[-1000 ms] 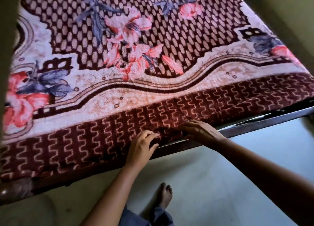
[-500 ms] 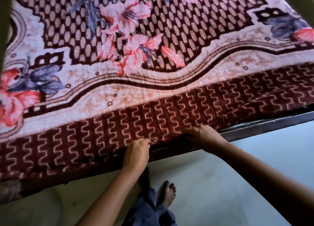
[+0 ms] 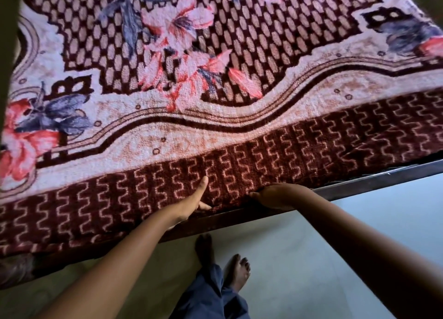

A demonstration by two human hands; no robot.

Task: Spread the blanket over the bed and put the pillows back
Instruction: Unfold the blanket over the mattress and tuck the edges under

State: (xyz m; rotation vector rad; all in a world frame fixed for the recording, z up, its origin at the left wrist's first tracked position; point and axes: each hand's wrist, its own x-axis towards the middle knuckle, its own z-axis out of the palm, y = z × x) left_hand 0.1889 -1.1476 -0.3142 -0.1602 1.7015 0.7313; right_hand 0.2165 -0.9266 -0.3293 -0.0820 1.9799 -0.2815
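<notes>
A thick blanket (image 3: 215,131) with pink flowers, a cream band and a maroon zigzag border lies spread across the bed. Both hands are at its near hanging edge. My left hand (image 3: 194,200) holds the border, thumb pointing up on the pile and fingers underneath the hem. A little to its right, my right hand (image 3: 275,196) is palm down with its fingertips curled under the same hem, against the bed rail. No pillow is in view.
The dark bed rail (image 3: 364,185) runs under the blanket edge, rising to the right. Below it is pale floor (image 3: 335,258), with my bare feet (image 3: 239,270) close to the bed. A dim wall or post edge (image 3: 7,55) borders the left.
My left hand has turned from fingers curled on top of the border to thumb up with fingers under the hem. The right hand has slid its fingers under the edge.
</notes>
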